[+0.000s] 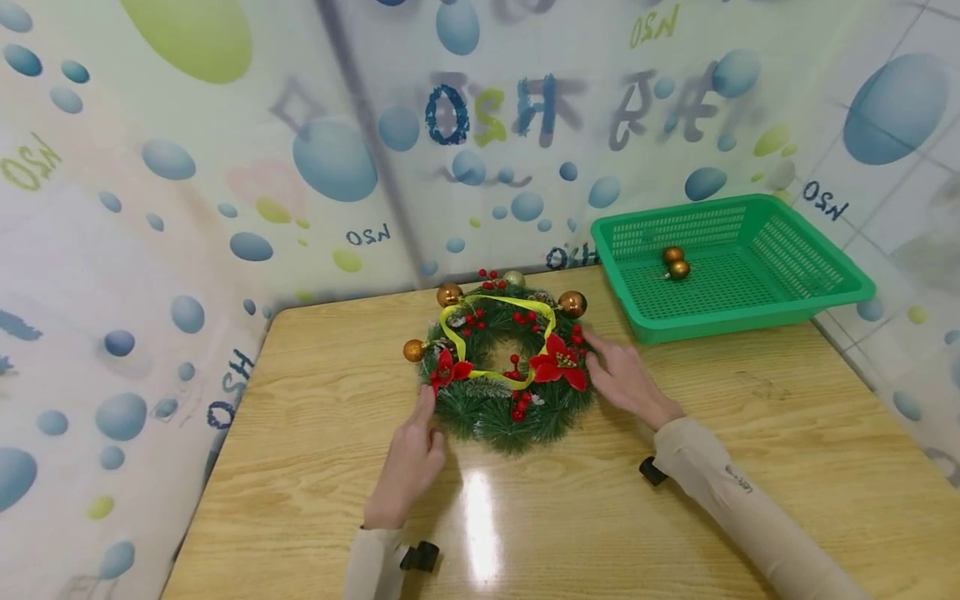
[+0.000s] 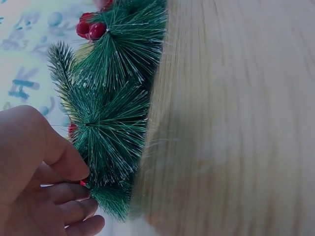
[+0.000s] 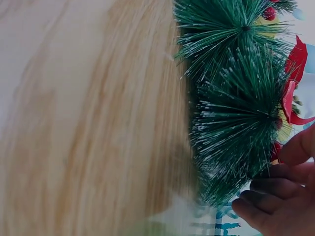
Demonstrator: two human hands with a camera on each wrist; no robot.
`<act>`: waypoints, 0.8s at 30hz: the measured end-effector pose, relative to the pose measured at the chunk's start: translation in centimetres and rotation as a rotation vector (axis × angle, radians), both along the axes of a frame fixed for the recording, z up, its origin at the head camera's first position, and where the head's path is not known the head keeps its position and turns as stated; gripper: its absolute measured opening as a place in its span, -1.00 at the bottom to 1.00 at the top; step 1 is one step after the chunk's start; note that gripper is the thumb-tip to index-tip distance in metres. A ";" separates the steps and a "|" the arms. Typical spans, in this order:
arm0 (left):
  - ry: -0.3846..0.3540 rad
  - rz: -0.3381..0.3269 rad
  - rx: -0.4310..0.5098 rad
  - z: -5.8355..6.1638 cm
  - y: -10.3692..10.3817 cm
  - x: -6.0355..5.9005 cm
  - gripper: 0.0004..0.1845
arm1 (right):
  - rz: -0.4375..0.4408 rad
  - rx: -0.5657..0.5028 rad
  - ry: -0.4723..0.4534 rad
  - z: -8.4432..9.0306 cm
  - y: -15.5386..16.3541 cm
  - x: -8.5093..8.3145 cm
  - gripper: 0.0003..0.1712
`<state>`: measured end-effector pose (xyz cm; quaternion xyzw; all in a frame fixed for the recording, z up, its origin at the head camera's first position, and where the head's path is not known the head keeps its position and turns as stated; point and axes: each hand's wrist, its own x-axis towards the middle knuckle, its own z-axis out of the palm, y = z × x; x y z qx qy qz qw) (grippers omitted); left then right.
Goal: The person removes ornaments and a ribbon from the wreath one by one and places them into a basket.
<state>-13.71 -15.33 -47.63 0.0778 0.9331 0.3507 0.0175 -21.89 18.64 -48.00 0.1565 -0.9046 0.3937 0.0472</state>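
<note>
Now, wreath [image 1: 504, 367] on table [image 1: 750, 467], left hand [image 1: 408, 462] and right hand [image 1: 626, 379] touching its rim, grips relaxed

Bare table [image 1: 750, 433] front, right of wreath [image 1: 504, 367]; basket [image 1: 840, 275] blocks far right.

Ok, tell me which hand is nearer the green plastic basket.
Right. The right hand touches the wreath's right edge, just below the green plastic basket; the left hand sits at the wreath's lower left.

The right grip [image 3: 280, 191] is touching the green needles of the wreath [image 3: 236, 108] with its fingertips [image 3: 246, 209]. A red petal [image 3: 295, 73] is showing among the needles, and the wreath is lying on the wooden counter [image 3: 88, 123].
</note>
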 end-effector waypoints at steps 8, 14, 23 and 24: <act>-0.006 0.007 -0.013 -0.3 -0.3 -0.4 -0.19 | 0.059 0.044 0.021 -0.4 0.4 -0.1 -0.41; -0.006 -0.003 -0.032 0.0 -0.5 -1.0 -0.17 | 0.106 0.085 0.036 -0.4 0.6 0.4 -0.39; 0.026 -0.026 -0.153 0.0 -1.5 -1.9 -0.17 | 0.150 0.181 0.065 -0.3 0.3 1.6 -0.37; 0.025 -0.028 -0.161 0.0 -1.6 -2.1 -0.17 | 0.155 0.191 0.075 -0.2 0.3 1.7 -0.36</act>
